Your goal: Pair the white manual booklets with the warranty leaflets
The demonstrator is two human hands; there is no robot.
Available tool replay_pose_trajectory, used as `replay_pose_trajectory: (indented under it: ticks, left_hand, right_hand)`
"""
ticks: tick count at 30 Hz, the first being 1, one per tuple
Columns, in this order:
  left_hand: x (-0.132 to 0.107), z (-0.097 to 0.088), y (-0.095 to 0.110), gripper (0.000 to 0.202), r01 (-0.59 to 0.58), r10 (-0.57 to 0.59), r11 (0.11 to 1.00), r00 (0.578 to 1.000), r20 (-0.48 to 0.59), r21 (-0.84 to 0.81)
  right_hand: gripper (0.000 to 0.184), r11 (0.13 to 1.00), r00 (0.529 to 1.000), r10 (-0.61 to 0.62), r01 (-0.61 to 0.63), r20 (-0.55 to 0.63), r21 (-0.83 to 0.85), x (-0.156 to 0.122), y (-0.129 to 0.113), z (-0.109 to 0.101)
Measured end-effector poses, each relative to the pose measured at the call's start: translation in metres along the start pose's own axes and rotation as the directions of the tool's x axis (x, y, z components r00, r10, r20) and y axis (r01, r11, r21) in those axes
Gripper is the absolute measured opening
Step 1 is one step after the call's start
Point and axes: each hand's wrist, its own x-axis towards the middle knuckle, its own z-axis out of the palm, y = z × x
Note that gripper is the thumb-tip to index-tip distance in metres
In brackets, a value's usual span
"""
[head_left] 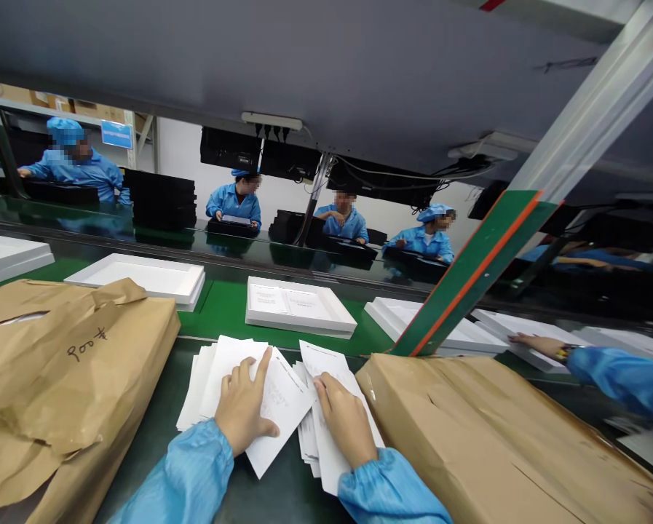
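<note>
My left hand [244,405] lies flat on a fanned pile of white paper sheets [282,397] on the dark bench, index finger stretched forward and thumb on a sheet's edge. My right hand [345,418] rests on the right part of the pile, fingers curled over a sheet. Both arms wear blue sleeves. A white tray [298,309] holding leaflets sits on the green conveyor belt [222,309] just beyond the papers.
Brown paper packages flank the pile, one at left [58,378] marked "800#", one at right [495,437]. More white trays [140,276] ride the belt. A co-worker's hand [539,343] touches a tray at right. Several blue-clad people work across the line. A slanted green-striped post [468,280] rises at right.
</note>
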Motion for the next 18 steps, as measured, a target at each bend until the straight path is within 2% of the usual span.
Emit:
replay_pose_trajectory:
  ticks: [2,4,7,10,11,13,15,16,18]
  left_hand:
    - [0.0,-0.008,0.0,0.086,0.051,-0.05,0.997,0.998,-0.031,0.056]
    - [0.003,-0.016,-0.008,0.065,0.091,-0.091,0.995,0.996,-0.001,0.039]
    - [0.012,-0.022,-0.029,0.035,0.135,-0.13,0.978,0.991,0.042,-0.159]
    - [0.019,-0.019,-0.042,0.031,0.099,-0.135,0.892,0.989,-0.052,-0.442]
    - [0.02,-0.017,-0.043,0.033,0.068,-0.131,0.845,0.988,-0.081,-0.531]
    - [0.02,-0.013,-0.038,0.035,0.008,-0.097,0.713,0.991,-0.088,-0.702]
    - [0.017,-0.011,-0.03,0.038,-0.03,-0.035,0.531,0.998,-0.058,-0.847]
    - [0.016,-0.01,-0.026,0.04,-0.038,0.0,0.443,0.999,-0.042,-0.896]
    - [0.014,-0.01,-0.021,0.044,-0.05,0.044,0.332,0.998,-0.037,-0.942]
  right_hand:
    - [0.029,0.999,1.0,-0.002,0.003,-0.013,0.039,0.0,0.001,0.001]
    - [0.031,0.996,0.999,0.01,-0.006,-0.038,0.094,0.002,0.005,0.0]
    - [0.034,0.976,0.986,0.095,-0.065,-0.139,0.207,0.004,0.011,-0.009]
    - [0.033,0.938,0.932,0.16,-0.041,-0.325,0.344,0.002,0.009,-0.022]
    - [0.03,0.93,0.915,0.129,0.022,-0.381,0.367,-0.001,0.004,-0.025]
    - [0.025,0.911,0.895,-0.047,0.22,-0.443,0.348,-0.006,-0.011,-0.027]
    - [0.02,0.861,0.861,-0.286,0.424,-0.421,0.281,-0.012,-0.031,-0.025]
    - [0.018,0.835,0.841,-0.373,0.488,-0.391,0.255,-0.015,-0.04,-0.023]
    - [0.015,0.805,0.821,-0.462,0.547,-0.336,0.23,-0.017,-0.056,-0.02]
